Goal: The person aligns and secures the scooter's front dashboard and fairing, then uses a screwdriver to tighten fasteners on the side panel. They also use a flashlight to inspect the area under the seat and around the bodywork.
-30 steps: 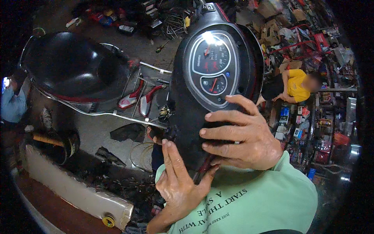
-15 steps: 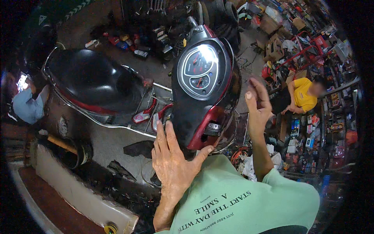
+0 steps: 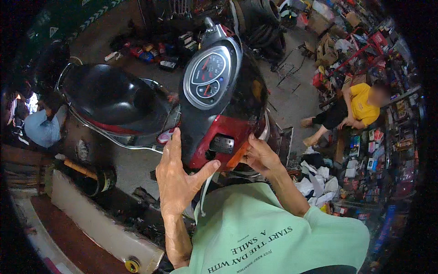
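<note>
The scooter's black-and-red handlebar cover [image 3: 200, 128] fills the centre of the frame, its gauge cluster [image 3: 200, 89] above and its black block [image 3: 222, 144] toward the lower edge. The hands are apart, on either side of the cover's lower end. The left hand [image 3: 177, 185] has its fingers extended upward along the left edge and its thumb stretched right, making a wide V. The right hand [image 3: 262, 157] reaches in from lower right, forearm slanting up-left, thumb raised beside the orange lens [image 3: 237, 154]; its curled fingers are partly hidden, so I cannot tell whether they grip.
</note>
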`<action>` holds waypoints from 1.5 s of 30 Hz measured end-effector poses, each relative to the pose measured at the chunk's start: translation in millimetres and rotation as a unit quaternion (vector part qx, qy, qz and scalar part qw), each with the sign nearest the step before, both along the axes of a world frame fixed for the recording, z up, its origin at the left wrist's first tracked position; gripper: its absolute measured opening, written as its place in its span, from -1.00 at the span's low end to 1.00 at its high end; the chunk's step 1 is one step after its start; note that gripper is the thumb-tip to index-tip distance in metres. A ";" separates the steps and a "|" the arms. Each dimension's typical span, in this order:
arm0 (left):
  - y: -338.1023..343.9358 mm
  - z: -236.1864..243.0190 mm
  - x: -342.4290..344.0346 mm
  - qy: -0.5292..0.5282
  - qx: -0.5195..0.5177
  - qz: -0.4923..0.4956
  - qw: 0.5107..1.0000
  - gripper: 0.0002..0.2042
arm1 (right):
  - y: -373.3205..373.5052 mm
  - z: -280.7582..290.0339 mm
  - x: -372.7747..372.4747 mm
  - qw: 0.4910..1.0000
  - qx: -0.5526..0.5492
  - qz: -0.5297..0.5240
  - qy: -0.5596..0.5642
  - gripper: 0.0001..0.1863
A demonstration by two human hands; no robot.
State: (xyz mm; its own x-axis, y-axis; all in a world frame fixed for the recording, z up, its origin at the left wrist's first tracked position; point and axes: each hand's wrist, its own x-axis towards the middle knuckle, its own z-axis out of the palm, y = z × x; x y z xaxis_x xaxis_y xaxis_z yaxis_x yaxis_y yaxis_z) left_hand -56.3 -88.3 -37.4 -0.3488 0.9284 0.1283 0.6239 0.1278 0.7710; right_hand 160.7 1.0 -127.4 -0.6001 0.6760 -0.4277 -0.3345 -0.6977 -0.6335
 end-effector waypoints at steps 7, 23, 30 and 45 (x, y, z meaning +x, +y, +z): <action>-26.5 9.3 0.7 0.097 -0.024 0.058 0.993 -0.20 | 16.9 -14.9 14.4 0.998 0.040 0.052 -0.014 -0.54; -143.1 -89.6 -100.8 -0.269 0.086 0.527 0.802 -0.39 | -124.5 -165.0 -70.3 0.975 -0.123 0.173 -0.060 -0.46; -189.1 -218.5 -147.5 -0.065 -0.123 0.027 0.990 -0.45 | -214.6 -135.6 -291.1 0.907 -0.385 0.166 -0.041 -0.37; -329.4 -254.2 -272.7 -0.208 -0.417 0.034 0.884 -0.59 | -187.5 -103.2 -336.8 0.939 -0.079 0.166 -0.290 -0.61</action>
